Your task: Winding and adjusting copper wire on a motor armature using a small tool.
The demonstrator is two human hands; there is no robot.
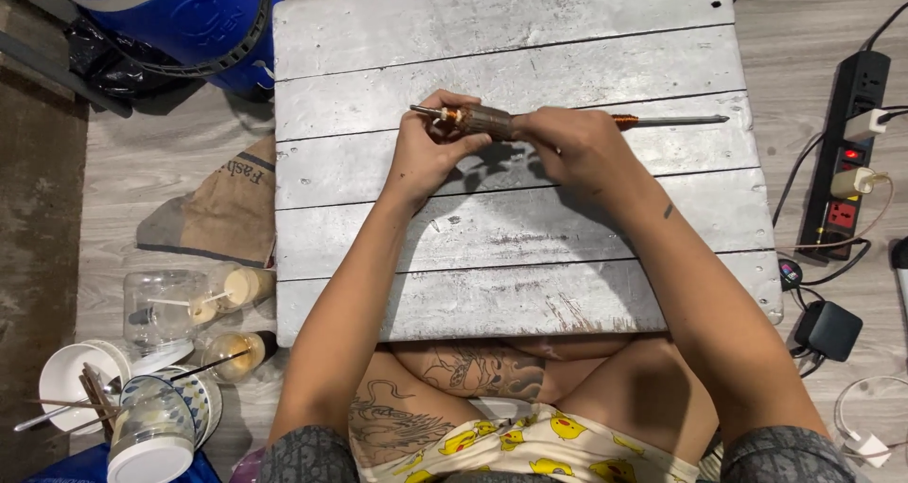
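From the head camera, looking straight down: a silver-painted wooden plank counter (530,256) fills the middle of the frame, and just above its centre both hands are on a long metal shaft with a brown wound core and copper-coloured windings (492,121). The left hand (427,152) is curled around the shaft's left end, thumb and fingers pinching near the orange copper section; the right hand (577,147) is wrapped over the middle, covering part of the core, while the bare steel rod runs out to the right, level and just above the planks. To do this well, I'd judge, keep the shaft horizontal, let the left hand steady the end, and let the right hand work with small, even movements so the windings aren't nicked. At upper left sits a blue plastic barrel (180,15); at lower left, clear plastic cups with straws (189,303) and white bowls (71,379) rest on the floor. A black power strip (851,152) lies along the right edge.
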